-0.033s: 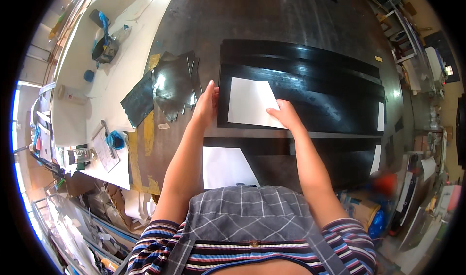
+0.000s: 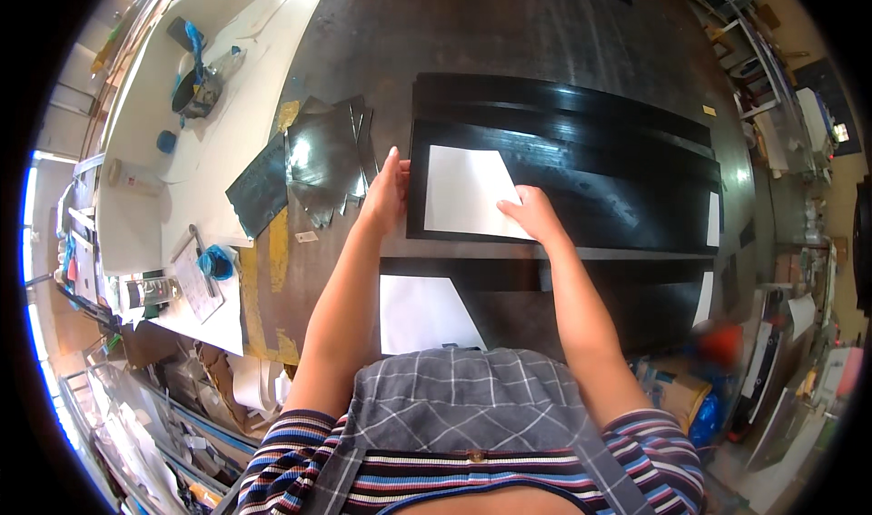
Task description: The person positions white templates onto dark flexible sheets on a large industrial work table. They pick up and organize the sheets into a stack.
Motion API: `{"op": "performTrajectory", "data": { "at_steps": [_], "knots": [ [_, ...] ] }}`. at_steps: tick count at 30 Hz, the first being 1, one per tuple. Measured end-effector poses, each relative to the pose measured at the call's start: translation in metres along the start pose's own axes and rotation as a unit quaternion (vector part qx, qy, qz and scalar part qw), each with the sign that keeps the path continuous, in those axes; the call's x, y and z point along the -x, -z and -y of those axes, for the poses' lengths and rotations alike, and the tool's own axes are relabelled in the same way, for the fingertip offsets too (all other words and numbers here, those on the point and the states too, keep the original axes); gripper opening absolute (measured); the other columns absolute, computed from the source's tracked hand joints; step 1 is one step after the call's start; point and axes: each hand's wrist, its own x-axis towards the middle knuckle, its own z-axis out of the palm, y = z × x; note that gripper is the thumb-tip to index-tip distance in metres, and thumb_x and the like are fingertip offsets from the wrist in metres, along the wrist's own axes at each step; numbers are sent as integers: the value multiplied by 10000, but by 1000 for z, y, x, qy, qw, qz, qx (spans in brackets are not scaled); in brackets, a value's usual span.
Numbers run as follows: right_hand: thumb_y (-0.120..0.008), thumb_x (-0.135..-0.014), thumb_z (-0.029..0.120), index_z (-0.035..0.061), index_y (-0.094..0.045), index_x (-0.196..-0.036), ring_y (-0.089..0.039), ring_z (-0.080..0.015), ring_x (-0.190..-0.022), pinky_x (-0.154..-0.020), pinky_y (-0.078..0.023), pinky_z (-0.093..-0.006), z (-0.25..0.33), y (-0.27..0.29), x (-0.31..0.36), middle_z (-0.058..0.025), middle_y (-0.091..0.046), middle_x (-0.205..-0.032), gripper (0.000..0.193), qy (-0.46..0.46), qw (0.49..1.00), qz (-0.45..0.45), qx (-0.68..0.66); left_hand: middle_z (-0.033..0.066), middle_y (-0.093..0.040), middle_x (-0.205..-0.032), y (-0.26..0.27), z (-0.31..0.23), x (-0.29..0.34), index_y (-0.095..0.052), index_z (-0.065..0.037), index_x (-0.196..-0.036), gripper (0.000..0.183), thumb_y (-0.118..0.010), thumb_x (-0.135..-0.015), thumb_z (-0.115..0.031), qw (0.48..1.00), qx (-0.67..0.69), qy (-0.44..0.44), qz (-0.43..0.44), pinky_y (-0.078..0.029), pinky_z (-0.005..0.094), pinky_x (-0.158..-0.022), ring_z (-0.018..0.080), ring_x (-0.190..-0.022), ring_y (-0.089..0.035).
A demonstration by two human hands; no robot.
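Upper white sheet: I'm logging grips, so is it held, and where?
The right hand has its thumb on the white sheet at the slanted right edge; whether it grips or presses cannot be told. The left hand is off it.

The black panel is long and glossy. Over its left part, there lies one white sheet, smooth and four-sided; its right edge slants outward toward the panel's near edge.
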Motion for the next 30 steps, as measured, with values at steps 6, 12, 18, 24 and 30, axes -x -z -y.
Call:
{"op": "performTrajectory", "data": {
  "at_steps": [6,12,18,24,30],
  "knots": [
    [-690,-732,271,-58,-531,-670,-555,-326,-580,-575,-439,-394,10,-13,-14,-229,-539,-629,371,5,1000,-19,6,117,-632,-1089,0,-6,-3,-440,-60,-1292,779,-245,-900,-704,997,-51,8,55,-495,296,-727,186,-873,-639],
    [-675,-752,254,-57,-562,-703,-581,-273,-595,-585,-446,-386,3,-12,-12,-221,-570,-656,335,3,999,-6,-50,106,-628,-1091,-1,-7,0,-378,-92,-1359,799,-195,-895,-717,993,-97,13,68,-457,278,-716,169,-867,-618],
    [-670,-766,243,-60,-587,-739,-596,-257,-613,-605,-458,-374,-1,-11,-12,-210,-595,-679,315,4,999,-10,-45,102,-635,-1029,-4,-4,-1,-370,-74,-1362,797,-212,-902,-706,993,-107,-5,54,-459,260,-664,151,-807,-620],
    [-672,-769,251,-61,-596,-771,-599,-248,-628,-616,-457,-371,2,-10,-10,-208,-601,-692,320,5,996,-4,-85,108,-643,-1002,-10,-1,2,-376,-56,-1360,763,-241,-924,-667,993,-111,-25,29,-475,264,-634,152,-798,-630],
    [-670,-767,253,-60,-596,-784,-586,-232,-624,-617,-453,-372,-5,-11,-14,-207,-601,-699,322,-5,998,-3,-68,91,-646,-980,-7,8,-7,-380,-52,-1363,753,-255,-930,-655,994,-99,-30,19,-468,263,-616,136,-762,-616]
  ]
}}
